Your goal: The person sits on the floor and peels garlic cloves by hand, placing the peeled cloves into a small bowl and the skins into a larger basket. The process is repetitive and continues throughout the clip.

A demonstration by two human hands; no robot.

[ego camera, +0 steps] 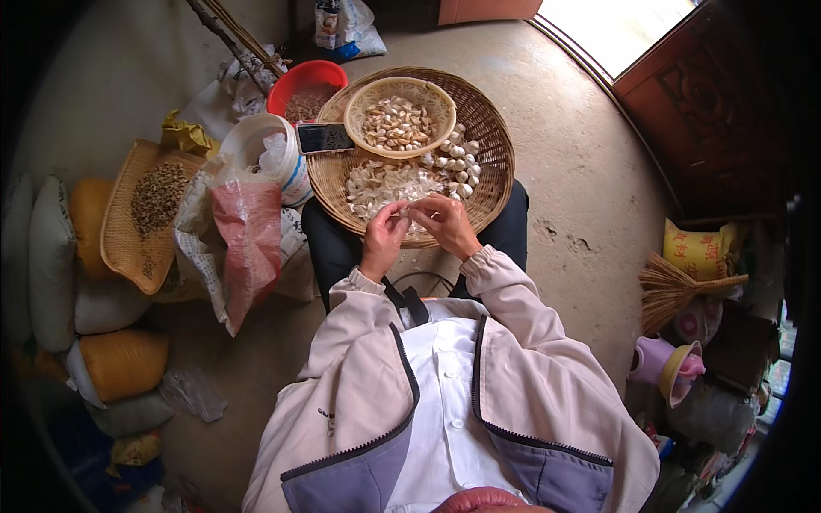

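Over the near rim of a wide wicker basket (497,134), my left hand (383,240) and my right hand (448,223) meet at the fingertips. Both pinch a small pale piece of garlic (405,211), mostly hidden by the fingers. Beneath and beyond them lies a heap of papery garlic skins (378,186). Whole garlic bulbs (463,165) are gathered on the basket's right side. A cream plastic bowl (355,136) at the far side of the basket holds many separated garlic cloves (397,122). The basket rests across my knees.
A smartphone (325,137) lies across the basket's left rim. Left of it stand a red basin (277,96), a white bucket (247,138), a pink woven sack (247,231) and a woven scoop tray (115,237). A straw broom (670,288) is at the right, below a carved wooden door (699,102).
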